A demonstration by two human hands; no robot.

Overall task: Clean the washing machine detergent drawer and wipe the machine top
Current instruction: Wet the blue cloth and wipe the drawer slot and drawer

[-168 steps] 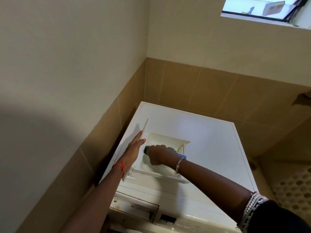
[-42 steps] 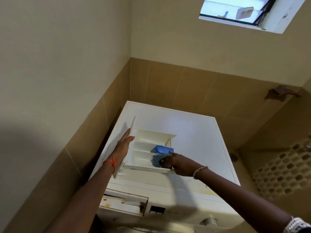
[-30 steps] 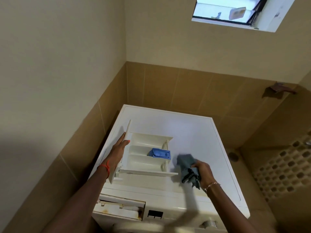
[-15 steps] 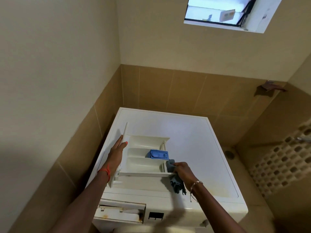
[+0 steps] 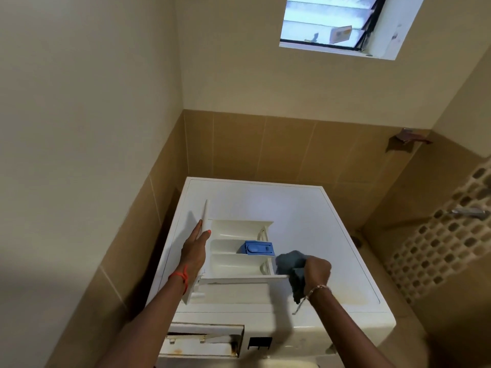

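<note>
The white detergent drawer (image 5: 233, 261) lies pulled out on top of the white washing machine (image 5: 305, 216), with a blue insert (image 5: 259, 247) in its middle compartment. My left hand (image 5: 195, 251) lies flat against the drawer's front panel on the left side, fingers straight. My right hand (image 5: 316, 270) grips a grey-blue cloth (image 5: 291, 261) and presses it against the drawer's near right corner, with part of the cloth hanging below the hand.
The empty drawer slot (image 5: 204, 338) gapes at the machine's front left, with rust marks. Tan tiled walls close in at the left and back. A mosaic-tiled wall (image 5: 438, 245) with a metal tap (image 5: 470, 212) stands at the right. A louvred window (image 5: 329, 19) is high up.
My right hand lifted the cloth out of the drawer, swung it right over the machine top, then brought it back to the drawer's right end. My left hand stayed on the panel.
</note>
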